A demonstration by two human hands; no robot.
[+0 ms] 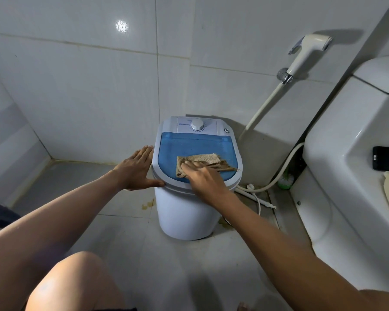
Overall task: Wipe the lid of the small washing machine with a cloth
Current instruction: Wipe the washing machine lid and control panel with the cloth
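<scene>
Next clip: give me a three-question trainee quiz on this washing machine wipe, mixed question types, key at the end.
1. True or false: the cloth lies on the blue lid.
2. Which hand presses the cloth? A) left hand B) right hand
3. Fill in: the left hand braces the washing machine on its ___ side.

Key: 1 true; 2 B; 3 left.

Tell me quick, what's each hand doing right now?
Left hand: open, flat against the washing machine rim.
Right hand: open, pressing the burlap cloth onto the blue lid.
</scene>
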